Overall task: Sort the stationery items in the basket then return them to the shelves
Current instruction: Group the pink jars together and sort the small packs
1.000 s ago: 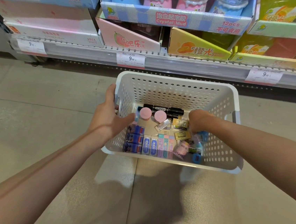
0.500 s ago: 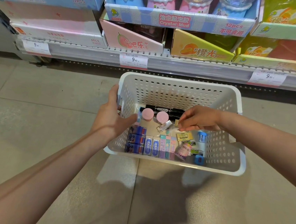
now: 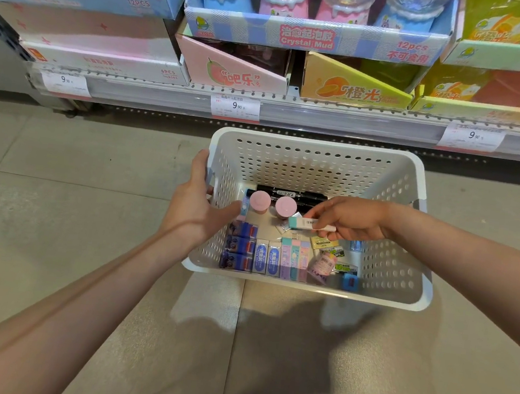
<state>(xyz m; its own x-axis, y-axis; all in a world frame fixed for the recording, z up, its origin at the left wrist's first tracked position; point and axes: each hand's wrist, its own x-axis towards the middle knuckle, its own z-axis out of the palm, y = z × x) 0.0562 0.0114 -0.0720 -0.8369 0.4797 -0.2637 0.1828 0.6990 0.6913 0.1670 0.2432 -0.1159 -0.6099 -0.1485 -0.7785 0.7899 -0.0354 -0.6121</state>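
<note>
one eraser (image 3: pixel 310 224) pinched in r hand (image 3: pixel 351 221) grip, above basket (image 3: pixel 318 151); l hand (image 3: pixel 195 204) grips basket wall.

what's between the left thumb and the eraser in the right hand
Two pink round lids, seen in the head view, between the left hand and the eraser the right hand pinches.

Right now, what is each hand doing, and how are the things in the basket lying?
Left hand: gripping the basket's left wall.
Right hand: pinching a teal-and-white eraser above the items.
White basket: on the floor, upright.
Two pink-capped tubs: standing, caps on.
Black markers: lying flat by the far wall.
</note>
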